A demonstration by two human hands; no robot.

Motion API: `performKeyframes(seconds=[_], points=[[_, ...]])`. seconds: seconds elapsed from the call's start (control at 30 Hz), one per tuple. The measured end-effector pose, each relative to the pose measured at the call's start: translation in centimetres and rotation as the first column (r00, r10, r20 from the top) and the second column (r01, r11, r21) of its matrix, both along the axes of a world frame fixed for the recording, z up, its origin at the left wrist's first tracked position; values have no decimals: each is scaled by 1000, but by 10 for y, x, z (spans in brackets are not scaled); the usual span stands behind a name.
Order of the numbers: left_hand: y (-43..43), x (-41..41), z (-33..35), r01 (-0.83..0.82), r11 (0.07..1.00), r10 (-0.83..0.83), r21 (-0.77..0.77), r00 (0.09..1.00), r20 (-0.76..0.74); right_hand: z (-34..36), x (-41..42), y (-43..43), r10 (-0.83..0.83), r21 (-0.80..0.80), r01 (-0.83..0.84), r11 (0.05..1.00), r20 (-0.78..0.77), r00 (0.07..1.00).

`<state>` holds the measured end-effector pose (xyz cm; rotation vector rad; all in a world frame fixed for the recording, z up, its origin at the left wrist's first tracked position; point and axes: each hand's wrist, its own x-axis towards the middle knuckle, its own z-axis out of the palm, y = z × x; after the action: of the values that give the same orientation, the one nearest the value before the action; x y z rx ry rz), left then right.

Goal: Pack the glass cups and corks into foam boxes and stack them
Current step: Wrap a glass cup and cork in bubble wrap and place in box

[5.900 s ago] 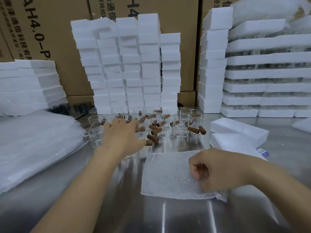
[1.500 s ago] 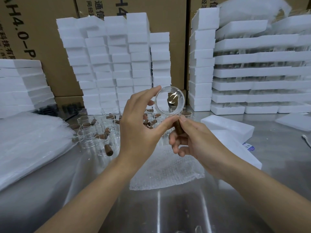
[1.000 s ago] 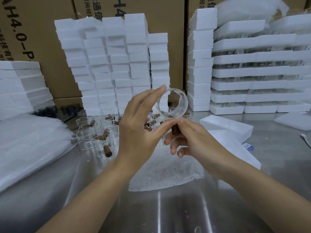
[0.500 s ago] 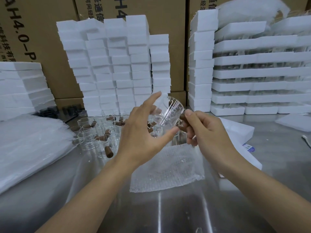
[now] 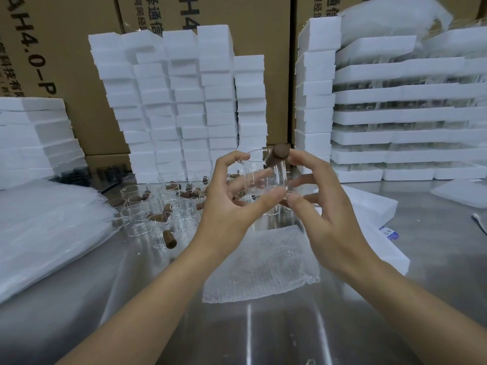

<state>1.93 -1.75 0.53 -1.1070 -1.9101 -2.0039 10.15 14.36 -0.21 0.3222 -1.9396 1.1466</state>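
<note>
Steel table in a packing room, with a sheet of wrap lying flat at the near middle. Above it, raised in both hands, one clear cup, upright, mouth up. Left hand pinching it from the left, thumb under the base, forefinger at the rim, other fingers loosely spread behind the glass. Right hand curled round the right side, thumb at the base beside the left thumb, forefinger tip against a brown cork tilted in the mouth, lower end inside. Hard to tell whether gripped or merely steadied. Probably light, stiff and slick, thin-walled and quick to chip: best taken by the wall with thumb opposite fingers and the base supported, never squeezed at the rim. Cork by contrast likely light, grippy and forgiving, safe to pinch anywhere. Beyond the hands, loose cups and corks crowded on the table, some corks inside glasses. To the right, a foam box just past the wrap; to the left, a heap of clear bags. At the back, stacks of white foam against printed cartons.
</note>
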Motion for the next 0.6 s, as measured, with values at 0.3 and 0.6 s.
performKeyframes(seconds=[0.3, 0.6], points=[[5, -6, -3, 206, 978, -209, 40, 956, 204, 2, -3, 3, -49, 16, 49, 999, -20, 999], [-12, -17, -4, -352, 933, 294, -74, 865, -407, 6, -2, 14, -252, 206, 285, 936, -173, 952]])
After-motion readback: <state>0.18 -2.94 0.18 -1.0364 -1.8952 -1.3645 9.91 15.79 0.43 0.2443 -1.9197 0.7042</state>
